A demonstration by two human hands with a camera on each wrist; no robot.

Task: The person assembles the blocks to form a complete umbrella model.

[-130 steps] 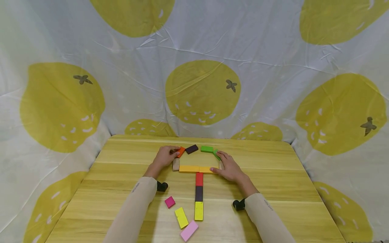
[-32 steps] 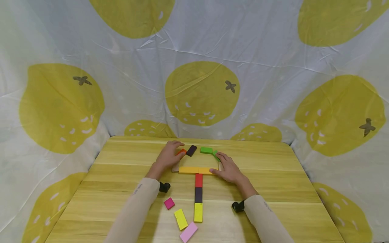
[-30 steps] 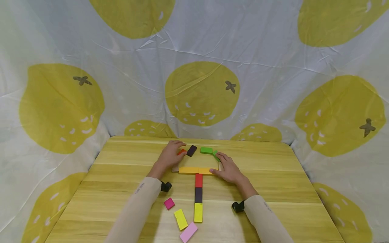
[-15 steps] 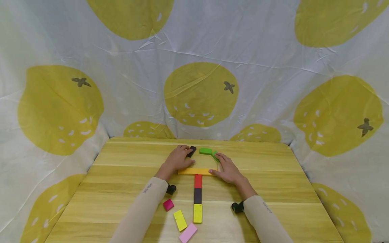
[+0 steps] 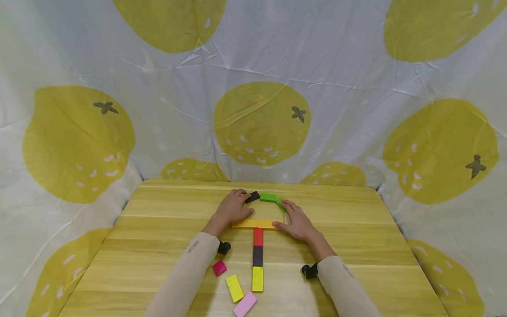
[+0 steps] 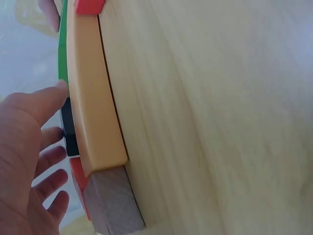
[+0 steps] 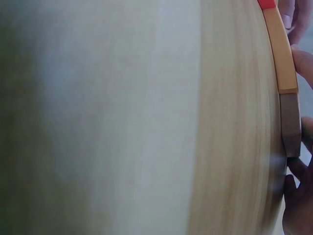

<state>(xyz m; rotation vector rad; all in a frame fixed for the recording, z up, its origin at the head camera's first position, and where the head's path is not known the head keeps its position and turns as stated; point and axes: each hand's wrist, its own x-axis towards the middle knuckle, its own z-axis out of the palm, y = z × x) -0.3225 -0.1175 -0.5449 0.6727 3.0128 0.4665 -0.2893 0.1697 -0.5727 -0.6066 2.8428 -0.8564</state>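
My left hand (image 5: 233, 209) lies over the left side of a ring of wooden blocks, its index finger touching the black block (image 5: 253, 197). In the left wrist view its fingers are slightly bent behind the row, near the black block (image 6: 70, 127). The orange-red block (image 6: 78, 182) and a bare-wood block (image 6: 115, 200) are hidden under this hand in the head view. My right hand (image 5: 298, 222) rests at the ring's right side, fingers on the slanted green block (image 5: 280, 204), thumb on the orange-yellow bar (image 5: 269, 225). Another green block (image 5: 268, 197) sits at the top.
Below the bar runs a stem of a red block (image 5: 258, 237), a dark block (image 5: 258, 256) and a yellow block (image 5: 257, 279). Loose at the left lie a magenta block (image 5: 219, 267), a yellow block (image 5: 235, 288) and a pink block (image 5: 245, 304). A lemon-print cloth (image 5: 336, 132) hangs behind.
My left hand has moved right and toward me from the orange-red block. The black block first turned steeper, then swung flatter, its right end now against the green block. My right hand stays put.
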